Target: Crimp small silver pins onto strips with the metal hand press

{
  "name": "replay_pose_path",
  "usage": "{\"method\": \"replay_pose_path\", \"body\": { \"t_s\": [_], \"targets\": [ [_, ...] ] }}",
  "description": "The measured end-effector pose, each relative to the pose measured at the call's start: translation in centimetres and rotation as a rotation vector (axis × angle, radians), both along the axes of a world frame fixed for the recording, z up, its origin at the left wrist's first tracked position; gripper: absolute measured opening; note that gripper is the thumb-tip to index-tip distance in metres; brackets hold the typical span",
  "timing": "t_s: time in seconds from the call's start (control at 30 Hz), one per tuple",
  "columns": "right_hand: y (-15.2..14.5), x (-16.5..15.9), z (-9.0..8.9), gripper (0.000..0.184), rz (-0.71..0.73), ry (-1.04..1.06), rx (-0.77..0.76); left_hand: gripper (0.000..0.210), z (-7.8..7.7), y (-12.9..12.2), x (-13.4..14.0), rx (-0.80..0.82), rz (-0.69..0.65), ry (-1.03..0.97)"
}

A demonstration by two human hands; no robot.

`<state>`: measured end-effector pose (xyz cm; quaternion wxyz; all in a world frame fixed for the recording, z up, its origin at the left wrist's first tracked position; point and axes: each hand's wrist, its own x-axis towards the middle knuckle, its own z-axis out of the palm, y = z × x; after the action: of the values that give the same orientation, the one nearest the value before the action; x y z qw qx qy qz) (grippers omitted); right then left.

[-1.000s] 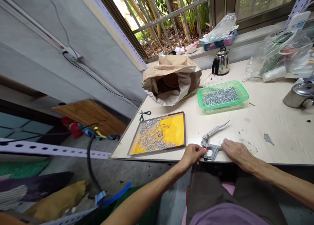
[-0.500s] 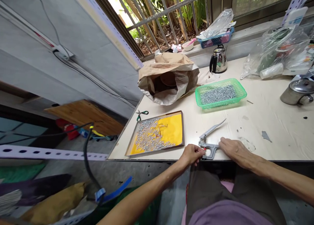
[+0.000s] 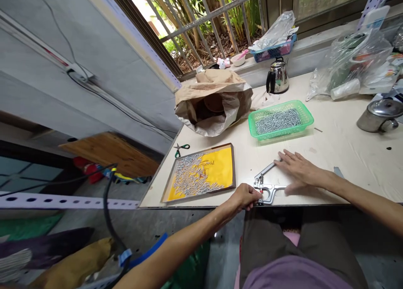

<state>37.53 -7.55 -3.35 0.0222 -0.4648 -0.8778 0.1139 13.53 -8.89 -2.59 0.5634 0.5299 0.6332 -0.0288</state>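
Observation:
A silver hand-press plier [image 3: 271, 189] with a spring and a raised upper handle lies at the front edge of the table. My left hand [image 3: 245, 196] is closed in a pinch at its jaw end, beside a small red part; what is between the fingertips is hidden. My right hand [image 3: 297, 171] is open, fingers stretched out, reaching across the plier's handle ends, with its fingertips at the tip of the raised handle. Left of the plier, a shallow tray [image 3: 233, 165] holds many small metal pins on a yellow sheet.
A green basket [image 3: 252, 125] of small metal pieces stands behind the plier. Scissors [image 3: 181, 148] lie beyond the tray, near a large paper bag [image 3: 217, 129]. A kettle [image 3: 279, 77], a lidded metal mug [image 3: 374, 119] and plastic bags [image 3: 355, 66] are farther back.
My right hand has lifted from the lower handle and spread its fingers up to the raised handle's tip. My left hand stays pinched at the jaw. The view has shifted slightly.

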Motion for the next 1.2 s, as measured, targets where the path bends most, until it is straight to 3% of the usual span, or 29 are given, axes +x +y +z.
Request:
{"method": "replay_pose_path", "body": {
  "t_s": [0.07,0.17,0.4,0.47,0.57,0.63,0.7,0.8,0.93,1.03,1.2],
  "targets": [
    [0.8,-0.1,0.3,0.102,0.017,-0.040,-0.063,0.035,-0.1,-0.1,0.0,-0.007,0.015,0.008],
    [0.8,-0.5,1.1,0.096,0.009,-0.066,-0.073,0.035,-0.3,-0.2,0.0,-0.015,0.042,-0.004],
    [-1.3,-1.0,2.0,0.050,-0.032,-0.080,-0.008,0.037,-0.6,-0.8,-0.4,-0.003,0.022,0.016],
    [-1.8,-1.0,2.0,0.042,-0.043,-0.070,0.001,0.035,-0.5,-1.3,-0.4,0.177,-0.046,0.073],
    [-2.0,-1.1,1.9,0.038,-0.053,-0.055,0.013,0.021,-0.6,-1.8,0.4,0.714,-0.218,0.110],
    [-2.1,-1.2,1.8,0.039,-0.063,-0.065,0.004,0.032,-1.0,-1.5,1.5,0.977,-0.398,0.068],
    [-2.0,-1.1,1.8,0.042,-0.072,-0.075,-0.013,0.051,-1.3,-0.6,2.9,1.071,-0.588,0.016],
    [-2.2,-0.8,1.9,0.054,-0.077,-0.084,-0.031,0.064,-1.6,1.1,4.4,1.053,-0.770,-0.001],
    [-2.5,-0.4,2.0,0.056,-0.139,-0.087,-0.056,0.065,-1.0,2.5,5.2,0.991,-0.884,0.074],
    [-2.5,-0.2,1.9,0.042,-0.137,-0.046,-0.084,0.049,-0.6,2.6,5.5,0.964,-0.930,0.111],
    [-2.9,-0.2,0.9,0.001,-0.071,0.011,-0.109,0.012,-0.6,1.9,5.9,0.937,-0.910,0.071]
  ]
}}
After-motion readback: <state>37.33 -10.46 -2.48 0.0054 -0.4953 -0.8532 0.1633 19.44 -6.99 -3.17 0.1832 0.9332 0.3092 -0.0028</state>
